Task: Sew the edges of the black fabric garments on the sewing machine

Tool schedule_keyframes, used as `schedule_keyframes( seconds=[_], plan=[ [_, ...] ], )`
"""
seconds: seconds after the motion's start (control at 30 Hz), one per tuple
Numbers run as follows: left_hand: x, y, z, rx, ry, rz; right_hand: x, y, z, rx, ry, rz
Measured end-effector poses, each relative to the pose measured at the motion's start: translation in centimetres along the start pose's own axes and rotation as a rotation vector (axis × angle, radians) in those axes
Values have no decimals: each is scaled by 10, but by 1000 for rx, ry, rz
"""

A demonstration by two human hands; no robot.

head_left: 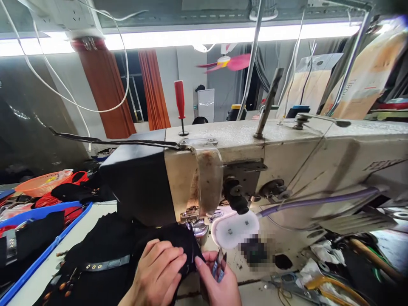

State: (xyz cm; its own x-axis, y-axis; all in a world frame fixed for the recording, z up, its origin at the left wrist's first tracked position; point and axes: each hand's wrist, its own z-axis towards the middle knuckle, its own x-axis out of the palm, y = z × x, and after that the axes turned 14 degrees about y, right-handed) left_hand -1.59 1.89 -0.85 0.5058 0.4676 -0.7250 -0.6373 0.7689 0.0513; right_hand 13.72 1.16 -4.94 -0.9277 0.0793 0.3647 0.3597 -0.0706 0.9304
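A piece of black fabric (174,239) lies bunched under the needle area of a sewing machine (191,170). My left hand (157,272) rests on the fabric from the left, its fingers bent together over it. At the fabric's right edge, my right hand (219,280) pinches the cloth between thumb and forefinger. Small thread snips (219,265) sit in that same hand, blades pointing up. The presser foot (200,229) is just beyond the fabric. More of the black cloth, with a strap with metal eyelets (108,263) and brown beads (65,285), spreads to the left.
A white lamp (236,229) glows beside the needle area. Scissors with yellow handles (328,287) and scraps lie at the right. A blue-rimmed tray (60,240) with black pieces and an orange basket (44,182) stand left. A red screwdriver (180,100) stands upright on the machine.
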Motion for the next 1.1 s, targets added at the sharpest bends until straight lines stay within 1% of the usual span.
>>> schedule_keyframes(
  seconds=[0.1,0.27,0.33,0.4,0.47,0.53,0.67,0.87,1.1],
  plan=[
    [-7,0,4,51,75,-22,2,-2,-7,26,-1,30],
    [-12,-4,11,58,84,-73,9,2,-10,92,-14,179],
    [-12,-4,11,63,97,-82,9,4,-9,103,10,219],
    [-12,-3,10,82,102,-85,7,5,-7,131,66,231],
    [-12,-1,9,91,106,-83,4,4,-6,156,117,233],
    [-11,0,8,88,112,-85,1,2,-5,168,139,233],
    [-12,-1,7,90,116,-93,0,0,-4,181,154,219],
    [-14,-3,9,83,90,-83,1,4,-4,186,163,167],
    [-13,-1,5,95,118,-80,1,8,-4,157,149,54]
  ],
)
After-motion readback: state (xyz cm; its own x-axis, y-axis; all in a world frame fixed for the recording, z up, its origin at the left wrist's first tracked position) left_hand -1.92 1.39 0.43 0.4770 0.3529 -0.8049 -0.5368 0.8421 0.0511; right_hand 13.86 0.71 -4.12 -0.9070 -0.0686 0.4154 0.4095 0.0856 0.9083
